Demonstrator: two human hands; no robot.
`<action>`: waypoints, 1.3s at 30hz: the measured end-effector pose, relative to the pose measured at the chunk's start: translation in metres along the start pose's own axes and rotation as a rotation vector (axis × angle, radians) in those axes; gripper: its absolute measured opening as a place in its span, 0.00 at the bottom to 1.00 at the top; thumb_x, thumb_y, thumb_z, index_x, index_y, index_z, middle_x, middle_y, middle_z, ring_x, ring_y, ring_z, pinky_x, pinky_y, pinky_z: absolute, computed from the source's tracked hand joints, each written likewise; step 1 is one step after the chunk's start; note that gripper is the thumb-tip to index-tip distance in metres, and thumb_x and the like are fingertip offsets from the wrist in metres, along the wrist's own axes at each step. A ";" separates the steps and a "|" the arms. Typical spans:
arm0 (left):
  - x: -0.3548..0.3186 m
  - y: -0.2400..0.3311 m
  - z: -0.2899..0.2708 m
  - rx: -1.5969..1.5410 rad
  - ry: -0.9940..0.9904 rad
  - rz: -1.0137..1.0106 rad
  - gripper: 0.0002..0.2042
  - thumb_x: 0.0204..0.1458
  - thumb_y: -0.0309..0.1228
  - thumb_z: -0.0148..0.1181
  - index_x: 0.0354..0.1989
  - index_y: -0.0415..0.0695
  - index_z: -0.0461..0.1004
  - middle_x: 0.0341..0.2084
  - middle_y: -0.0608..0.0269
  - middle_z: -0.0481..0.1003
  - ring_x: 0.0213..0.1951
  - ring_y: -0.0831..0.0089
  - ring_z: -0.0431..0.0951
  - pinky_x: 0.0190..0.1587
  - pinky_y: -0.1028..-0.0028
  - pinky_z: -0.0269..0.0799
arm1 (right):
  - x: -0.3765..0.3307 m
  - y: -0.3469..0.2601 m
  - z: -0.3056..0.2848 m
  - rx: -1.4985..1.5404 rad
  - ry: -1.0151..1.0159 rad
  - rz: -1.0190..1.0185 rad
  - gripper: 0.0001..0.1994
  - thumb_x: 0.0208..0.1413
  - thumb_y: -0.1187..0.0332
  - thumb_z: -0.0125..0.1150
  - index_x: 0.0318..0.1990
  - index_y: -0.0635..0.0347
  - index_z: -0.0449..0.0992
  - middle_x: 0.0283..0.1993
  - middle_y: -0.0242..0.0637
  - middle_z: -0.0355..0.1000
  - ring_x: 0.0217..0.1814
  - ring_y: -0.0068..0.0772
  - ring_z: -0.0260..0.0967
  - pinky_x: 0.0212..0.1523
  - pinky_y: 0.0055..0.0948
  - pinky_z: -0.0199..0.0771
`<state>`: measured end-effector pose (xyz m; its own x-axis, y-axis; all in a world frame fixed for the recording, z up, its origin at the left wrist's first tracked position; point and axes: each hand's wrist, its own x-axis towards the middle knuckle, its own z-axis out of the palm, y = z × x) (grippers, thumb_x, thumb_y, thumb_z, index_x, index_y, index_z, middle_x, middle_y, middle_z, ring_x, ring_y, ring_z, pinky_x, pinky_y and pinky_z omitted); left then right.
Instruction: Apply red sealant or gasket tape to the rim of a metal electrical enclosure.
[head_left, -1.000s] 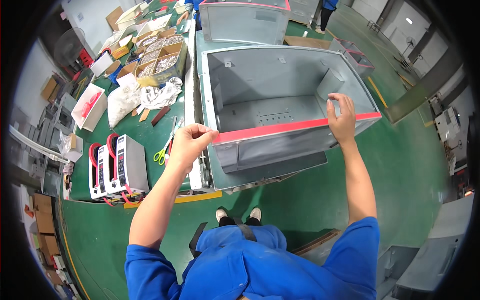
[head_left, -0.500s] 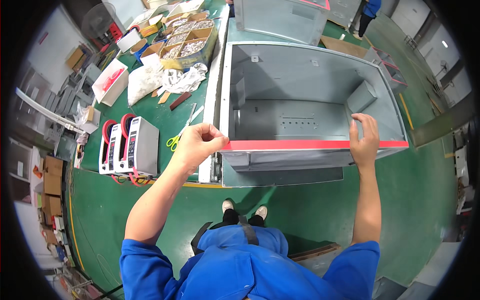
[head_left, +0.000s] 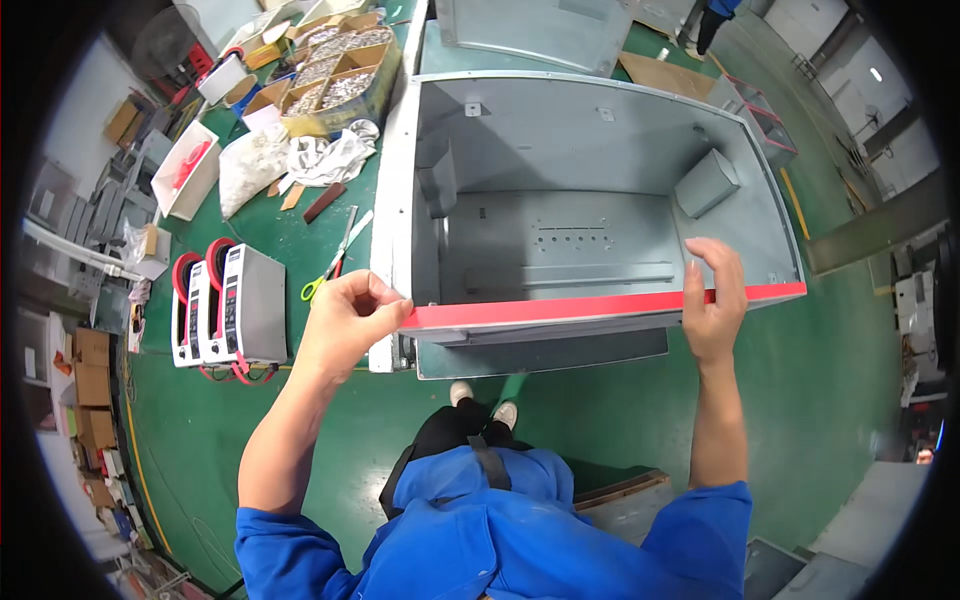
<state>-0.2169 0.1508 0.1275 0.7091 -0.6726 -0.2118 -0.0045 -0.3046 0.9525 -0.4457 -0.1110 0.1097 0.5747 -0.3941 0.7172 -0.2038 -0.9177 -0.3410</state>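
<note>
A grey metal box (head_left: 560, 240) lies in front of me with its open side facing up. Red tape (head_left: 540, 307) runs along its near rim. At the rim's near left corner, my left hand (head_left: 352, 315) pinches the left end of the tape between thumb and fingers. Farther right, my right hand (head_left: 714, 310) rests against the same rim over the tape. Its thumb and curved fingers point up and stay apart. The hand hides a short stretch of tape, which shows again toward the right corner.
Left of the box, a green-topped table holds two tape dispensers (head_left: 250, 305), yellow-handled scissors (head_left: 322, 280), a white bin (head_left: 188, 170), a white bag (head_left: 255, 165), a cloth (head_left: 335, 155) and a divided parts box (head_left: 345, 95). Another metal case (head_left: 540, 35) stands behind. A person (head_left: 712, 25) is far off.
The view has shifted, so box and table appear farther left, and a ridge inside the box now shows. Both hands keep about the same places along the taped rim.
</note>
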 end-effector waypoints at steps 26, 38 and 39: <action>-0.004 -0.008 -0.002 -0.088 0.034 -0.063 0.06 0.39 0.23 0.61 0.20 0.39 0.69 0.19 0.65 0.72 0.23 0.83 0.70 0.27 0.84 0.65 | -0.017 -0.054 0.032 0.137 -0.301 -0.366 0.18 0.42 0.69 0.55 0.43 0.66 0.71 0.45 0.45 0.70 0.51 0.41 0.65 0.52 0.38 0.60; -0.006 -0.008 0.002 -0.083 0.044 -0.028 0.06 0.40 0.25 0.61 0.21 0.38 0.69 0.18 0.68 0.71 0.22 0.86 0.69 0.25 0.86 0.64 | -0.018 -0.051 0.031 0.129 -0.321 -0.366 0.18 0.44 0.68 0.54 0.45 0.64 0.71 0.48 0.44 0.69 0.53 0.41 0.64 0.56 0.38 0.56; -0.006 -0.008 0.001 -0.079 0.042 -0.030 0.06 0.40 0.25 0.61 0.21 0.38 0.69 0.18 0.68 0.71 0.22 0.86 0.69 0.25 0.86 0.64 | -0.019 -0.052 0.031 0.130 -0.322 -0.362 0.18 0.44 0.67 0.54 0.45 0.64 0.71 0.48 0.43 0.69 0.53 0.41 0.64 0.56 0.38 0.55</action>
<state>-0.2220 0.1566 0.1206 0.7367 -0.6350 -0.2324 0.0713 -0.2689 0.9605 -0.4213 -0.0541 0.0953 0.8102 0.0024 0.5862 0.1421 -0.9710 -0.1924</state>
